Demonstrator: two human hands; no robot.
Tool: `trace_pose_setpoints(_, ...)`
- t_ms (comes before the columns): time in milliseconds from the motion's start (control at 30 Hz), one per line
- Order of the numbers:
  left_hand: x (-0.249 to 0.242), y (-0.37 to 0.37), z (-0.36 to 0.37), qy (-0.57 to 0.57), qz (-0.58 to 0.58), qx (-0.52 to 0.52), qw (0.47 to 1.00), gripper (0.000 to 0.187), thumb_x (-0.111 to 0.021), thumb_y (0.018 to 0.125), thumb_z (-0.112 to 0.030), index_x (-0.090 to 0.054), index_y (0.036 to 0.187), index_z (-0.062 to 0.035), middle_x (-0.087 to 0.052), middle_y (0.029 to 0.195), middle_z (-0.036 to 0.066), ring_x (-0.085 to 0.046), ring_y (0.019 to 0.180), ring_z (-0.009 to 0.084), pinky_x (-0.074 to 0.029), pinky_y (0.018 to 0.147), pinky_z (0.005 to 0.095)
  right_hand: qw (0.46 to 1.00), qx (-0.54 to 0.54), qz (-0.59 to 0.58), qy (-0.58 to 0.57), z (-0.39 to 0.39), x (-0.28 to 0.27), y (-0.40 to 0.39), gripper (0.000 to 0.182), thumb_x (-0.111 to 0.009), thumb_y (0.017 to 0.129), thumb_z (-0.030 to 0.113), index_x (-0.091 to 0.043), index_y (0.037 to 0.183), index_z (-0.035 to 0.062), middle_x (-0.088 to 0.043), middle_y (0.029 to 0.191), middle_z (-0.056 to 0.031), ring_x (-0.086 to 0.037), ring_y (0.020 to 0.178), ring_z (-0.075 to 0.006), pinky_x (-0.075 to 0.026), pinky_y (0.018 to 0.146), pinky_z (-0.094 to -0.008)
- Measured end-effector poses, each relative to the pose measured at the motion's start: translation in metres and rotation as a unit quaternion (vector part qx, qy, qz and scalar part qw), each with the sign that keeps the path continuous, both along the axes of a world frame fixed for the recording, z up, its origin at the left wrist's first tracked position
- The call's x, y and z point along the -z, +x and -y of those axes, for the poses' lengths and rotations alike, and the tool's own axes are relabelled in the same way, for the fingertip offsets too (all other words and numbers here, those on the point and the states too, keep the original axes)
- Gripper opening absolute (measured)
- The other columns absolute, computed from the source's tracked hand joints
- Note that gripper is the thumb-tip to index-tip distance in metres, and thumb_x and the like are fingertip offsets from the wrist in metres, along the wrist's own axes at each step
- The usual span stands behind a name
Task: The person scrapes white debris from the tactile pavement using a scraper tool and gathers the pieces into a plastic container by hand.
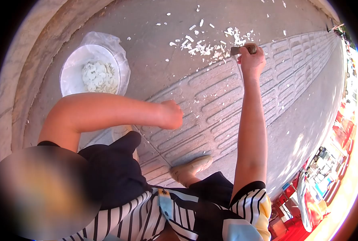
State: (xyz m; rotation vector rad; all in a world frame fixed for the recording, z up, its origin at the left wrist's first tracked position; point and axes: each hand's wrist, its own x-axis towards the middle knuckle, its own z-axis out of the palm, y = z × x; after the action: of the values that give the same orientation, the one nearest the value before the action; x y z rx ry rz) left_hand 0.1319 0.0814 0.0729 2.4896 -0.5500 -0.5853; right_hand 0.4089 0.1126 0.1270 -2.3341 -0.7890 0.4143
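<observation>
My right hand [253, 63] is wrapped round a wooden-handled tool with a short flat metal blade [235, 51]; its exact kind is not clear. Hand and tool are at the edge of a scattered heap of white chips [211, 49] on the pavement. My left hand [171, 115] is closed in a fist above the ribbed paving, between the bucket and my right arm. Whatever it holds, if anything, is hidden. To its upper left stands a white bucket [72, 66] lined with a clear plastic bag, partly filled with white pieces [100, 77].
A stone kerb [24, 60] curves along the left side. Ribbed paving slabs [223, 100] run toward the upper right. My beige shoe [191, 168] rests on them. Red and white goods [319, 176] line the far right. A blurred patch covers the lower left.
</observation>
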Motion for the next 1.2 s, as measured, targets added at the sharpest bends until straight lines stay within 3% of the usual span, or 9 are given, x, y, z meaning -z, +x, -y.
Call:
trace_pose_setpoints(167,-0.003,0.003,-0.003,0.012,0.006,0.010,1.000,0.013,-0.059,0.076,-0.015,-0.067,0.081,-0.0055,-0.065,0.089,0.012,-0.064,0.087,0.0263,-0.051,0.068,0.0385,0.995,-0.022,0.091,-0.040,0.014,0.030,0.014,0.019,-0.062,0.072,0.017,-0.065,0.084,0.0024,-0.060,0.091,-0.0147,-0.061,0.084,-0.0351,-0.048,0.077,-0.0431)
trace_pose_setpoints(267,0.001,0.003,-0.003,0.009,-0.010,0.007,1.000,0.012,-0.058,0.077,-0.014,-0.065,0.080,-0.0050,-0.064,0.088,0.011,-0.063,0.085,0.0259,-0.050,0.068,0.0383,0.997,0.006,-0.074,0.012,0.009,0.000,-0.006,0.019,-0.064,0.072,0.016,-0.068,0.087,0.0048,-0.060,0.091,-0.0128,-0.062,0.084,-0.0311,-0.049,0.076,-0.0389)
trace_pose_setpoints(367,0.001,0.002,-0.012,-0.006,-0.017,-0.012,1.000,0.012,-0.056,0.078,-0.014,-0.063,0.079,-0.0047,-0.063,0.085,0.010,-0.062,0.084,0.0261,-0.050,0.069,0.0389,0.990,-0.007,0.125,0.061,0.008,0.027,0.063,0.023,-0.067,0.074,0.018,-0.070,0.095,0.0079,-0.060,0.093,-0.0109,-0.062,0.085,-0.0288,-0.049,0.077,-0.0378)
trace_pose_setpoints(467,0.001,-0.001,-0.017,-0.012,0.029,-0.057,0.998,0.012,-0.053,0.080,-0.013,-0.061,0.079,-0.0044,-0.061,0.084,0.010,-0.062,0.084,0.0265,-0.049,0.070,0.0397,0.973,-0.019,0.223,0.052,-0.007,0.023,0.107,0.027,-0.070,0.076,0.022,-0.070,0.100,0.0106,-0.062,0.097,-0.0103,-0.061,0.091,-0.0292,-0.049,0.080,-0.0380)
trace_pose_setpoints(600,-0.003,0.000,-0.018,-0.013,0.039,-0.076,0.996,0.012,-0.052,0.081,-0.013,-0.060,0.082,-0.0036,-0.061,0.084,0.010,-0.062,0.083,0.0267,-0.049,0.070,0.0400,0.977,-0.060,0.206,-0.004,-0.015,0.049,0.134,0.028,-0.071,0.077,0.023,-0.069,0.102,0.0107,-0.063,0.101,-0.0105,-0.061,0.093,-0.0298,-0.049,0.081,-0.0390)
trace_pose_setpoints(867,-0.011,0.012,-0.023,-0.009,0.019,-0.087,0.996,0.014,-0.052,0.081,-0.014,-0.060,0.077,-0.0031,-0.062,0.081,0.013,-0.063,0.082,0.0281,-0.051,0.067,0.0413,0.973,-0.168,0.155,0.041,0.014,0.027,0.011,0.022,-0.071,0.077,0.014,-0.068,0.098,0.0073,-0.062,0.094,-0.0113,-0.062,0.084,-0.0307,-0.050,0.073,-0.0380)
trace_pose_setpoints(967,-0.008,0.019,-0.022,-0.017,0.016,-0.090,0.996,0.015,-0.051,0.081,-0.013,-0.061,0.077,-0.0029,-0.062,0.081,0.014,-0.063,0.084,0.0290,-0.051,0.068,0.0422,0.961,-0.152,0.211,0.099,0.020,0.015,0.023,0.021,-0.070,0.078,0.012,-0.068,0.098,0.0071,-0.062,0.096,-0.0112,-0.062,0.084,-0.0302,-0.050,0.074,-0.0375)
trace_pose_setpoints(1067,-0.014,0.023,-0.023,-0.027,-0.032,-0.077,0.996,0.017,-0.050,0.083,-0.013,-0.062,0.078,-0.0024,-0.063,0.084,0.014,-0.063,0.086,0.0296,-0.051,0.071,0.0425,0.963,-0.062,0.253,0.064,0.026,0.028,0.080,0.019,-0.068,0.079,0.012,-0.068,0.098,0.0078,-0.061,0.095,-0.0114,-0.061,0.084,-0.0305,-0.050,0.075,-0.0382)
trace_pose_setpoints(1200,-0.016,0.020,-0.021,-0.016,-0.036,-0.059,0.997,0.019,-0.048,0.084,-0.013,-0.062,0.079,-0.0021,-0.063,0.087,0.014,-0.062,0.088,0.0295,-0.050,0.075,0.0424,0.970,-0.085,0.227,-0.013,0.040,0.042,0.070,0.019,-0.068,0.078,0.013,-0.067,0.097,0.0075,-0.059,0.092,-0.0119,-0.061,0.081,-0.0325,-0.049,0.071,-0.0400)
